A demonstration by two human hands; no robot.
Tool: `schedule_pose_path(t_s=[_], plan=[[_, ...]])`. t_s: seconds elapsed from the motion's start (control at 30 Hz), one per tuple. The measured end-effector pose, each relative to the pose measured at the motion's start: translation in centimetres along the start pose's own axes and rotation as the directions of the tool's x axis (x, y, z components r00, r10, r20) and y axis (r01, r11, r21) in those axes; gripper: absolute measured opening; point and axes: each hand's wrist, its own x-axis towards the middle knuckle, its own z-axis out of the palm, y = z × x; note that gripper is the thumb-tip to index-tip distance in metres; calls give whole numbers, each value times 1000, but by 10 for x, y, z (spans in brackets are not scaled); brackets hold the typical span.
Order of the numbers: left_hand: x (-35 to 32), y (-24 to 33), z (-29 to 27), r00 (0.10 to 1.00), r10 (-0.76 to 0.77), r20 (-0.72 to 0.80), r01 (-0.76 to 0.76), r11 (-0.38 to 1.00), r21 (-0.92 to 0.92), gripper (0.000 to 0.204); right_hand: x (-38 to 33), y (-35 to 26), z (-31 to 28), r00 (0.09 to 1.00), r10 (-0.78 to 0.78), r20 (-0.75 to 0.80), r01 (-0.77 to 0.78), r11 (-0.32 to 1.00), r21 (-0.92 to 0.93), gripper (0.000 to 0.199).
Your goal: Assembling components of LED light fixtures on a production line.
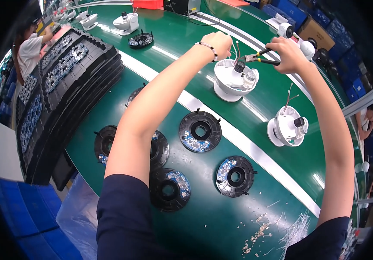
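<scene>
Yellow-black pliers [261,60] near white shell [226,84]
Right grip [288,54] around spread handles; left grip [221,44] curled, contents unclear; open room beyond shell's right edge.

Left hand [220,44] — grip unclear; black disc [164,149] — partly behind the arm [141,115]

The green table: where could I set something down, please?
Mostly bare: between the lowest black disc and pale crumbs; past the white rail, between the left hand and far black disc. Crowded: around the left forearm, among discs.

Brightly lit from above; streaked with white glare on green tabletop [243,123]. Bent strongly toward blackened rim. Fairly sharp mid-frame, softer at far left.
</scene>
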Motion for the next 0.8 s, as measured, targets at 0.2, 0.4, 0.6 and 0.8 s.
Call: schedule_pose_path(t_s=[0.2,0.4,0.6,0.8], plan=[[-1,11,3,999,52,-16,-52,999,-10,12,8,-13,6,980,-15,200,18,1000,-14,45],[4,20,11,991,127,-50,-126,992,23,13,-8,-19,-2,965,110,239,-90,992,-94,32],[-33,52,-26,911,111,-398,-269,891,-366,15,-97,32,-71,933,33,-359,121,909,398,30],[-114,226,-7,637,770,-26,-459,352,-816,51,-230,-90,-215,440,898,-1,-880,431,198,31]])
